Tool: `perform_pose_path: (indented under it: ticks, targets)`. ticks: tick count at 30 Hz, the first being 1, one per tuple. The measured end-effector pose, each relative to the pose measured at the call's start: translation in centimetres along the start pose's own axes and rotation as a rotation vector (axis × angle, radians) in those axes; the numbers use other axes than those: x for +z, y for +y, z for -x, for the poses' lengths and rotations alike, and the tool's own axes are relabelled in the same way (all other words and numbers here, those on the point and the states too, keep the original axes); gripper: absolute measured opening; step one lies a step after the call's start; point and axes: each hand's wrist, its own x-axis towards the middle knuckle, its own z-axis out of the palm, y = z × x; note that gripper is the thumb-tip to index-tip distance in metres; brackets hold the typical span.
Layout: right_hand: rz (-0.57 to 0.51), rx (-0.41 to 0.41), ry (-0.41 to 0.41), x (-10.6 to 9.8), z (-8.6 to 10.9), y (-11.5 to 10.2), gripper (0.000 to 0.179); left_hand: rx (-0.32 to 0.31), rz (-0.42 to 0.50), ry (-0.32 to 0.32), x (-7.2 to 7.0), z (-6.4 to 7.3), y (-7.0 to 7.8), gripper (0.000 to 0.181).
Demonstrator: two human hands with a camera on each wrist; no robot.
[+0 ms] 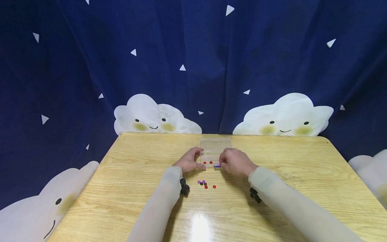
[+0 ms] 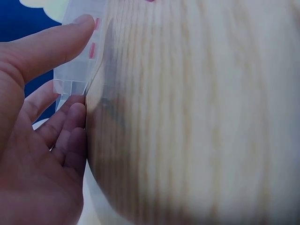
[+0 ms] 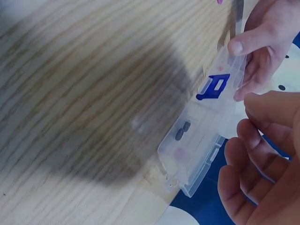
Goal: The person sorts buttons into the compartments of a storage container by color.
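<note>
A clear plastic box [image 1: 215, 149] with its lid raised stands near the table's far edge. Red discs [image 1: 211, 162] show at its front left, and dark discs [image 3: 183, 130] and a blurred purple spot [image 3: 179, 153] appear at its other end. A blue clip-like part [image 3: 214, 87] sits along its front. My left hand [image 1: 189, 160] grips the box's left end, thumb in front and fingers round the side. At the front right, my right hand [image 1: 237, 162] is close to the box with fingers loosely bent; nothing shows between its thumb and forefinger [image 3: 251, 131].
Several loose discs lie on the wooden table [image 1: 136, 181] in front of the box, among them a purple disc [image 1: 199, 182], a dark disc [image 1: 201, 184] and a red disc [image 1: 214, 186]. A dark blue curtain [image 1: 208, 67] with clouds hangs behind the table.
</note>
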Motion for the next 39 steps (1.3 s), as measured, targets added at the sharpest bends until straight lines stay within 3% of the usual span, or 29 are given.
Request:
perform_pose_path:
  ticks: [23,39]
  targets:
    - [-0.009,0.126,0.008,-1.2,-1.9,2.4,0.009,-0.006,-0.018,-0.005,-0.4,0.1,0.4,0.077]
    - [-0.025,0.191,0.011,-0.7,-2.4,3.7,0.009,-0.011,-0.019,-0.011,-0.2,-0.2,0.1,0.077]
